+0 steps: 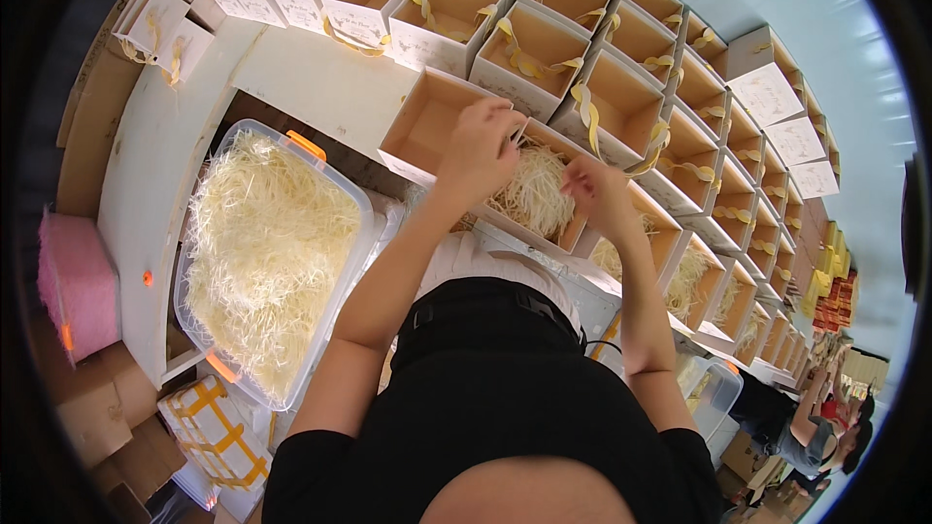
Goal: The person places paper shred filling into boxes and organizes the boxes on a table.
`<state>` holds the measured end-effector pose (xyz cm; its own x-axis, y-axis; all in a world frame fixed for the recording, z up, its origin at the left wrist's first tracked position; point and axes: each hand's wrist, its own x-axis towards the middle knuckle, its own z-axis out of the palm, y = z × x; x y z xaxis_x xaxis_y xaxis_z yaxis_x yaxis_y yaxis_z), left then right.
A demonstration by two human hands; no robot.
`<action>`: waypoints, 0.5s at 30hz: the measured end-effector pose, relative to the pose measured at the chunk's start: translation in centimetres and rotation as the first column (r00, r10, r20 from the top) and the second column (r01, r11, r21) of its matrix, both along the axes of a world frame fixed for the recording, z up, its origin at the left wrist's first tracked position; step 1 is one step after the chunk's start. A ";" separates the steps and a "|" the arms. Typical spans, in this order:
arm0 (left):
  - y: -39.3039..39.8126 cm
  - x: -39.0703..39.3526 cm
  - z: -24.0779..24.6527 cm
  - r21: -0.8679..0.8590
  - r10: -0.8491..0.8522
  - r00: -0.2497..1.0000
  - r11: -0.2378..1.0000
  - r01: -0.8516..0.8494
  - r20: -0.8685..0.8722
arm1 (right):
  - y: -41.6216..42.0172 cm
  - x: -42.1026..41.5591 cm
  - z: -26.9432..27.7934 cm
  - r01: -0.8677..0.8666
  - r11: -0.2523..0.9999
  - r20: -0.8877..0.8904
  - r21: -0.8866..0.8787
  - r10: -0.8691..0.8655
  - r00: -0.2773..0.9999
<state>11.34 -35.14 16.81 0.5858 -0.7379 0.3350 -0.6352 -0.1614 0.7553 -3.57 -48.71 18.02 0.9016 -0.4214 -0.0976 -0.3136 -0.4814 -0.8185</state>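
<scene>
In front of me stands an open white cardboard box with a tan inside (542,239); cream paper shred (537,189) lies bunched in it. My left hand (486,145) is over this box's left edge, beside an open box with a bare inside (429,124). At the right side of the shred is my right hand (595,196), its fingers curled near the shred and the box wall. Whether either hand grips shred or cardboard is unclear. To the left, a clear plastic tub (368,207) with orange latches is heaped with loose cream shred (269,255).
Rows of white boxes with yellow braided ribbon handles (611,98) fill the far side. More boxes holding shred (688,280) run off to the right. A pink bundle (80,284), brown cartons (95,407) and a yellow-taped parcel (215,433) are at left. Other people (815,429) stand far right.
</scene>
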 end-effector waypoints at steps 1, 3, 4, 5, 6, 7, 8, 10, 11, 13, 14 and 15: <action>0.5 0.4 0.4 -0.011 0.029 1.000 1.000 -0.029 -0.007 | -0.2 -0.1 -0.8 -0.157 0.979 -0.052 -0.129 0.152 0.987; 1.9 0.8 1.0 -0.029 0.090 0.996 0.996 -0.090 -0.022 | -0.9 0.1 -4.7 -0.466 0.816 -0.208 -0.343 0.418 0.884; 2.7 0.9 1.2 -0.054 0.102 0.991 0.993 -0.107 -0.084 | -1.3 0.8 -6.9 -0.559 0.753 -0.360 -0.347 0.444 0.821; 3.3 0.8 1.2 -0.059 0.113 0.988 0.991 -0.120 -0.109 | -1.6 1.7 -9.1 -0.642 0.690 -0.505 -0.334 0.444 0.740; 4.0 0.8 1.0 -0.062 0.131 0.982 0.988 -0.140 -0.133 | -1.7 2.5 -10.6 -0.723 0.619 -0.635 -0.305 0.434 0.639; 4.7 0.8 0.8 -0.065 0.147 0.976 0.985 -0.159 -0.158 | -1.7 3.0 -11.4 -0.758 0.585 -0.654 -0.288 0.458 0.602; 5.5 0.7 0.4 -0.056 0.169 0.965 0.981 -0.184 -0.203 | -1.7 3.3 -12.0 -0.790 0.550 -0.672 -0.270 0.480 0.564; 7.6 0.7 -0.7 -0.029 0.224 0.931 0.970 -0.242 -0.288 | -0.9 4.2 -12.0 -0.825 0.513 -0.695 -0.238 0.504 0.514; 8.7 0.7 -1.2 -0.026 0.240 0.923 0.965 -0.259 -0.302 | -0.5 4.7 -11.5 -0.825 0.517 -0.703 -0.228 0.499 0.507; 11.0 0.5 -2.3 -0.023 0.270 0.902 0.955 -0.294 -0.337 | -0.2 4.4 -10.1 -0.780 0.566 -0.638 -0.267 0.502 0.584; 12.3 0.3 -3.0 0.000 0.312 0.885 0.943 -0.332 -0.345 | -0.1 3.7 -9.4 -0.725 0.614 -0.555 -0.311 0.502 0.663; 13.7 0.2 -3.7 0.024 0.353 0.867 0.929 -0.369 -0.350 | -0.2 3.3 -8.7 -0.665 0.661 -0.465 -0.348 0.494 0.735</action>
<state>11.54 -21.49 13.07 0.8923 -0.4423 0.0907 -0.2391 -0.2925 0.9259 -0.23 -48.92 9.30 0.9293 0.1116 -0.3521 -0.0213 -0.9355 -0.3526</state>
